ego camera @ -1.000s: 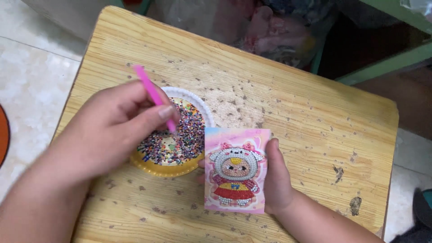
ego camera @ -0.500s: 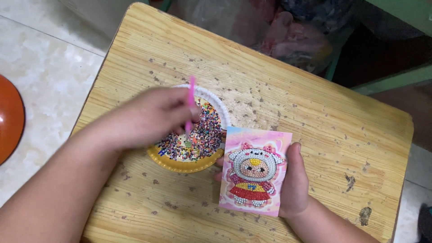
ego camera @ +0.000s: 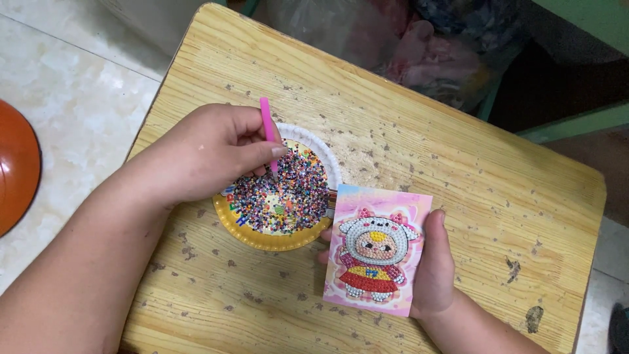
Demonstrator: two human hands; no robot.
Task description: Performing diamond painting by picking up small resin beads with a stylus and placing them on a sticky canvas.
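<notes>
Pink pen-like stylus (ego camera: 267, 131) pinched between thumb and fingers of the left hand (ego camera: 206, 154), held nearly upright, tip down among the beads. Left hand curled closed around it, hovering over the left part of the paper plate (ego camera: 331, 167) — a round plate with a yellow rim and white fluted edge, resting on the table. Heap of tiny multicoloured beads (ego camera: 288, 193) spread across the plate's middle, printed pattern showing through in gaps.

Just to the right of the plate, almost touching its rim, a pink rectangular card (ego camera: 377, 255) bearing a beaded picture of a cartoon child in a white animal hood and red dress. Gripped along its right edge by the right hand (ego camera: 434, 269), thumb on the front edge, fingers wrapped behind, fingertips peeking out at the card's left side; tilted slightly, lifted off the surface or resting on it — cannot tell.

Underneath all, a worn wooden table (ego camera: 458, 157), pale and speckled with dark marks. Beyond its far edge, crumpled plastic bags (ego camera: 419, 52). At far left on the tiled floor (ego camera: 72, 98), part of an orange round object (ego camera: 16, 167).
</notes>
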